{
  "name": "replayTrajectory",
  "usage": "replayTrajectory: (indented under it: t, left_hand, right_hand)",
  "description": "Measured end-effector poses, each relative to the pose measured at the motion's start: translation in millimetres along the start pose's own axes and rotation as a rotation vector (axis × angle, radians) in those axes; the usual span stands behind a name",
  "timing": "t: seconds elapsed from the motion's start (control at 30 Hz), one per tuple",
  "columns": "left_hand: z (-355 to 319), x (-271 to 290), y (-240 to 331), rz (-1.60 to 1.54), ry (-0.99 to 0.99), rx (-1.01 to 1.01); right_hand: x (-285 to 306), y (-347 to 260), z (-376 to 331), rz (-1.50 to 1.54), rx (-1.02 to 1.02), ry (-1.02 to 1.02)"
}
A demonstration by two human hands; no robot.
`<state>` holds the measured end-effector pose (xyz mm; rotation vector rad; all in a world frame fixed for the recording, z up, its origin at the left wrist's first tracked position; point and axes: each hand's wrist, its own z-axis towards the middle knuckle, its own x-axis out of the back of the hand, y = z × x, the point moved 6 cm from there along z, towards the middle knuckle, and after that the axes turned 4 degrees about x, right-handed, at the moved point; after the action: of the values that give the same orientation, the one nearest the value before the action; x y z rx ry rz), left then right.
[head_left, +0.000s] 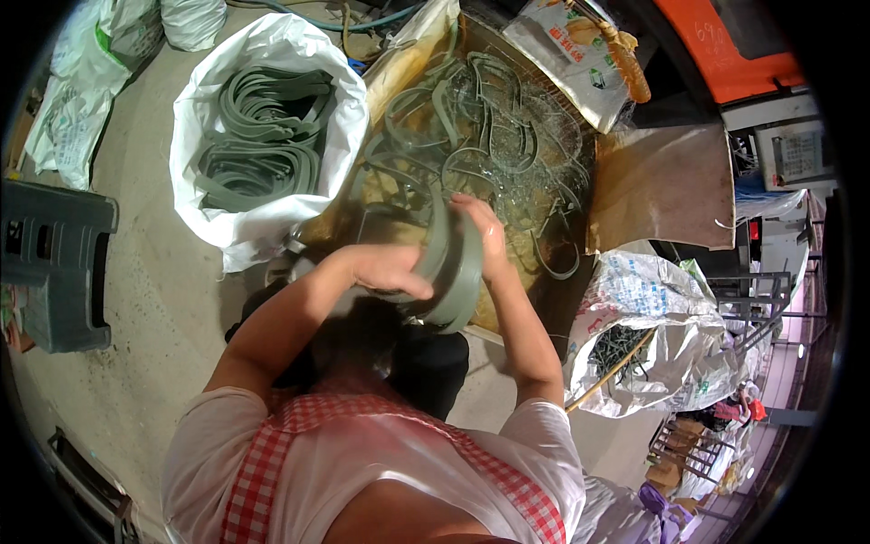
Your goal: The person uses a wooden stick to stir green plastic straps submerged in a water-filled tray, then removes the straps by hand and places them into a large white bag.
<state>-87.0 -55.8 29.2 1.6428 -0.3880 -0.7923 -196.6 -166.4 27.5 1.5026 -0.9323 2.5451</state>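
I see a wide tub of water (553, 118) full of grey-green rubber loops, a white woven sack (195, 127) of more loops to its left, my left hand (385, 269) and right hand (480, 231) clasping a stack of grey-green rubber bands (450, 267) over the tub's near edge

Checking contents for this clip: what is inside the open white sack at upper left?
The white sack holds a pile of grey-green rubber loops, bent and stacked on one another. Only the top layers show; whatever lies beneath them, and the sack's bottom, is covered.
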Motion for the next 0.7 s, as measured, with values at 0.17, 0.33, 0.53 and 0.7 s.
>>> replayTrajectory:
  t: [0.17, 0.33, 0.53, 0.7]
  left_hand:
    - [-9.1, -10.1, -2.9, -0.044, -0.126, 0.058]
    - [-13.1, -38.0, -28.7, -0.129, -0.349, 0.143]
    - [-28.1, -71.6, -27.1, 0.041, -0.542, 0.108]
    - [-31.6, -80.0, -13.3, 0.186, -0.57, -0.006]
  right_hand:
    - [8.4, -22.8, -13.2, 0.065, -0.072, -0.019]
    - [26.6, -53.2, -24.8, -0.085, 0.046, -0.036]
    - [61.4, -106.4, -15.2, -0.086, 0.088, -0.423]
    - [65.5, -102.9, -14.5, -0.099, 0.041, -0.525]
